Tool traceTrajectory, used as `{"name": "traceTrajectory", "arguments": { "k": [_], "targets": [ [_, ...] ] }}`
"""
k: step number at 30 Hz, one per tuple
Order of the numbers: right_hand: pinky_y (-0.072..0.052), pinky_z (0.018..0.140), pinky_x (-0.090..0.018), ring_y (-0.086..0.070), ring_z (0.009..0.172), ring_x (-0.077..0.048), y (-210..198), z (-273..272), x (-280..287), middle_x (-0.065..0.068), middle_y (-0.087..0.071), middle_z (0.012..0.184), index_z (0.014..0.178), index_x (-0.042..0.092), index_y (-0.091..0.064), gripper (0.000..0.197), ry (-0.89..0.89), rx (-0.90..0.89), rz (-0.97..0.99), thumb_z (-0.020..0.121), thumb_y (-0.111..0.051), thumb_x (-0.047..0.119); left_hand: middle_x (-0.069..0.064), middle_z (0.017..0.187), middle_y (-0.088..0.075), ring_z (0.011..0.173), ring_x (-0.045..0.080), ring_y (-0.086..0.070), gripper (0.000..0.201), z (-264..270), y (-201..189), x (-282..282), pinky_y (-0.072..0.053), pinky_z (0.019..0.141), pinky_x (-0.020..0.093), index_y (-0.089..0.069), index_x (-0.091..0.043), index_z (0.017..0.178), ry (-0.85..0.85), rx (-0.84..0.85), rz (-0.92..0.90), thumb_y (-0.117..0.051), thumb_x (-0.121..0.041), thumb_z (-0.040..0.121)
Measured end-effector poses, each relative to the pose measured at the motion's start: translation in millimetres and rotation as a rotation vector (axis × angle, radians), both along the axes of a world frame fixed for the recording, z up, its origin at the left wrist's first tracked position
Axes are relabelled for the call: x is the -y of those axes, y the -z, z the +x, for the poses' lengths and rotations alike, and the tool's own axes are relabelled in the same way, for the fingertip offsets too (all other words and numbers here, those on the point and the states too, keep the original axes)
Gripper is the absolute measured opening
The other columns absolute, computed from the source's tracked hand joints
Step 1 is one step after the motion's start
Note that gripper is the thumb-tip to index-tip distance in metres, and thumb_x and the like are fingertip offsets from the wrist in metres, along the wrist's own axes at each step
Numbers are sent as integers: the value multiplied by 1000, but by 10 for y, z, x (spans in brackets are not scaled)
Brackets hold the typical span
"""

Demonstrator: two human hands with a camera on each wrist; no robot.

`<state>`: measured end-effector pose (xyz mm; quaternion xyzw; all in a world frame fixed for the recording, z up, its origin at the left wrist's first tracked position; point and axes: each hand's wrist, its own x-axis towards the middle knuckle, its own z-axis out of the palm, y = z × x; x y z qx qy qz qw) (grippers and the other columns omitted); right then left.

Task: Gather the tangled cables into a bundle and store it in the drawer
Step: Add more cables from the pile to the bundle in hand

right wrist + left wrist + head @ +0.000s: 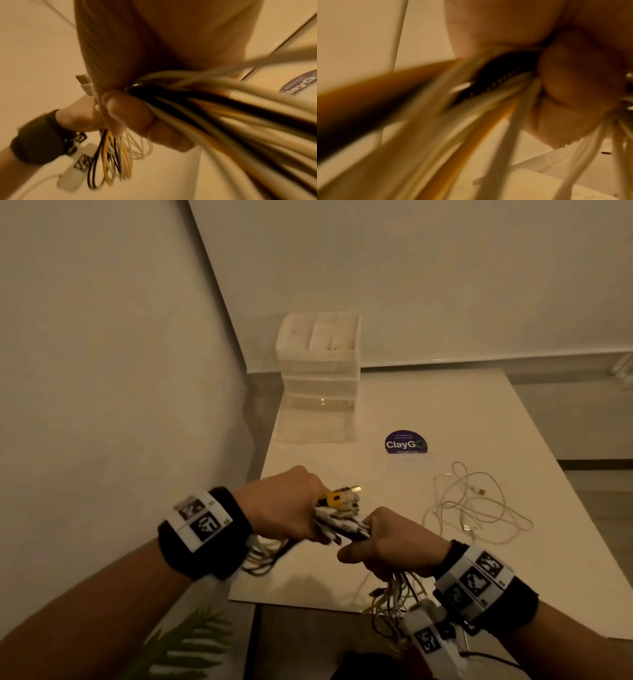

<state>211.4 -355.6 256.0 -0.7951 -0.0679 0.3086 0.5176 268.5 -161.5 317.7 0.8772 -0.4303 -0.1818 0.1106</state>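
desk (445, 412) white | drawer unit (318, 364) at 12 o'clock, bottom drawer pulled out | loose white cable (479, 505) at 3 o'clock | cable bundle (342, 515) over desk's near edge | left grip (287, 508) and right grip (394, 539) both clenched around cable bundle

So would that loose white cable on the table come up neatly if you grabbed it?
Probably not. The white cable lies in slack, overlapping loops, so it looks floppy and should dangle and trail. It looks thin, so probably light.
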Motion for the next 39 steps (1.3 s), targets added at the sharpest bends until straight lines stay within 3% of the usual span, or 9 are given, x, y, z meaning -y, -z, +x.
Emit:
{"name": "traceTrajectory", "arguments": {
  "k": [6, 16, 19, 21, 23, 25, 27, 34, 39],
  "targets": [
    [-49, 55, -27, -55, 44, -17, 265, -56, 34, -4, -59, 48, 52, 13, -59, 43, 127, -9, 10, 79, -73, 44, -7, 58, -53, 51, 10, -49, 28, 261, -263, -203, -38, 52, 24, -56, -23, 70, -90, 112, 5, -68, -42, 86],
    [-37, 45, -24, -42, 38, -17, 431, -44, 111, 0, -45, 44, 55, 14, -49, 39, 211, -130, 30, 83, -72, 30, -6, 61, -64, 58, 5, -60, 27, 245, 196, -258, -42, 55, 19, -64, -30, 66, -285, -107, -44, -78, -52, 70],
    [-46, 53, -22, -54, 43, -10, 614, -174, 134, 3, -58, 49, 52, 19, -59, 38, 62, -134, -60, 83, -71, 38, -15, 71, -71, 72, -2, -66, 31, 208, 85, -372, -48, 63, 17, -73, -34, 73, -414, -90, -277, -80, -61, 59],
    [-47, 62, -24, -60, 54, -6, 806, -325, 175, 4, -64, 58, 57, 23, -65, 30, -98, -125, -142, 81, -72, 40, -27, 71, -70, 73, -13, -64, 14, 168, -114, -398, -45, 64, 5, -74, -42, 70, -506, -33, -530, -85, -43, 62],
    [-47, 75, -31, -67, 85, -20, 983, -465, 246, -10, -70, 88, 88, 22, -71, 20, -242, -82, -299, 83, -71, 41, -17, 52, -64, 47, -6, -57, 21, 172, -223, -422, -44, 47, 11, -71, -26, 63, -627, -84, -798, -88, -37, 60],
    [-43, 96, -34, -55, 119, -30, 1151, -577, 417, -16, -59, 127, 129, 12, -54, 54, -317, -91, -439, 85, -70, 38, -8, 44, -46, 33, 5, -37, 54, 165, -258, -389, -31, 35, 16, -58, -15, 66, -658, -300, -1012, -88, -56, 49],
    [-35, 109, -36, -44, 131, -31, 1269, -680, 647, -15, -45, 143, 144, 9, -36, 71, -330, -87, -512, 86, -69, 35, -4, 47, -35, 33, 7, -27, 60, 89, -207, -247, -27, 39, 13, -50, -11, 70, -616, -512, -1147, -89, -53, 53],
    [-45, 89, -30, -55, 111, -22, 1703, -731, 1595, -3, -58, 122, 119, 22, -55, 29, 97, -25, -827, 91, -50, 28, 8, 49, -22, 32, 6, -21, 70, -117, 43, 322, -25, 41, 12, -45, 9, 81, -608, -577, -1330, -83, -48, 65],
    [-43, 86, -31, -47, 108, -23, 2038, -678, 1668, 0, -45, 122, 123, 21, -44, 42, 105, 113, -885, 86, -61, 33, -6, 42, -29, 31, 5, -20, 44, -57, 52, 430, -21, 41, 12, -60, -11, 72, -709, -592, -1416, -81, -50, 66]
  ]
}}
